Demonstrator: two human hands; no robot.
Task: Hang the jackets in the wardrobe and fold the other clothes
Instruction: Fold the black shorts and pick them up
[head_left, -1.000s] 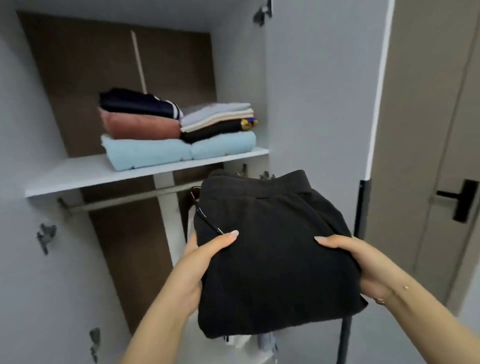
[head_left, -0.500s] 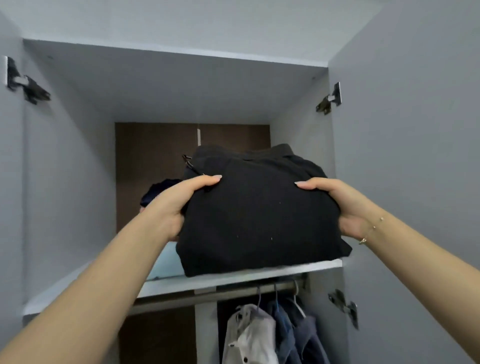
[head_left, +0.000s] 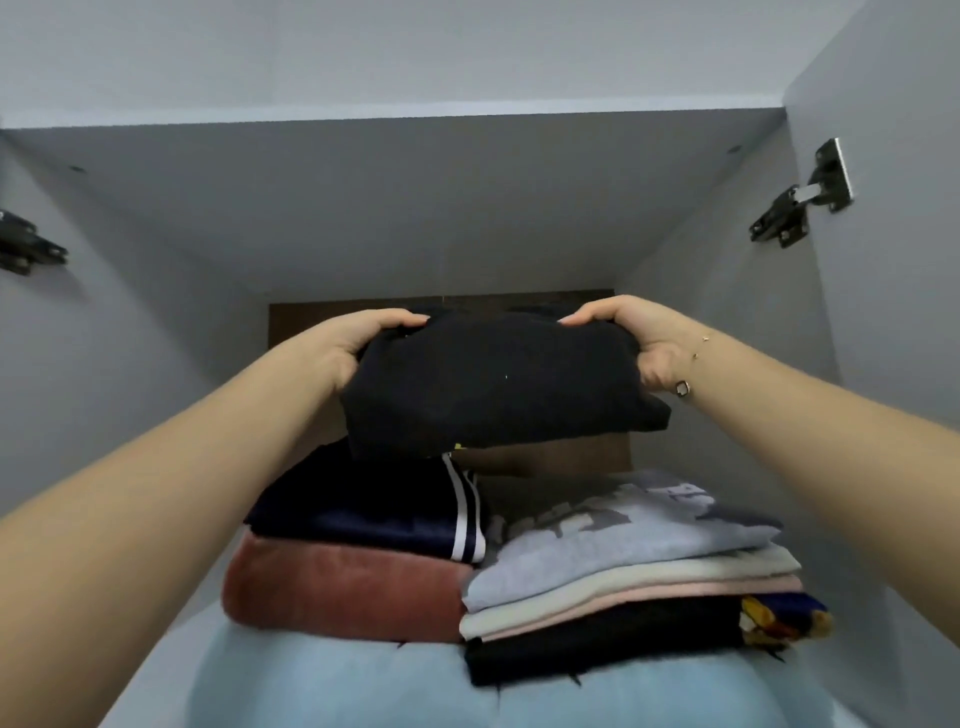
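A folded black garment (head_left: 493, 387) hangs in the air inside the wardrobe's top compartment, above the stacks of folded clothes. My left hand (head_left: 358, 338) grips its left edge and my right hand (head_left: 634, 338) grips its right edge, fingers curled over the top. Below it on the left lies a navy piece with white stripes (head_left: 374, 509) on a pink-brown one (head_left: 343, 592). To the right sits a stack topped by a grey printed top (head_left: 623, 525). Both stacks rest on a light blue folded item (head_left: 363, 686).
The compartment's grey side walls (head_left: 130, 374) and ceiling close in around the stacks. Black door hinges (head_left: 795, 202) stick out at the right and left edges. A dark brown back panel (head_left: 545, 457) shows behind the clothes.
Both hands have lifted the black garment higher and pushed it deeper into the top compartment, over the stacks. The view has moved up, so the hanging rail below is out of sight.
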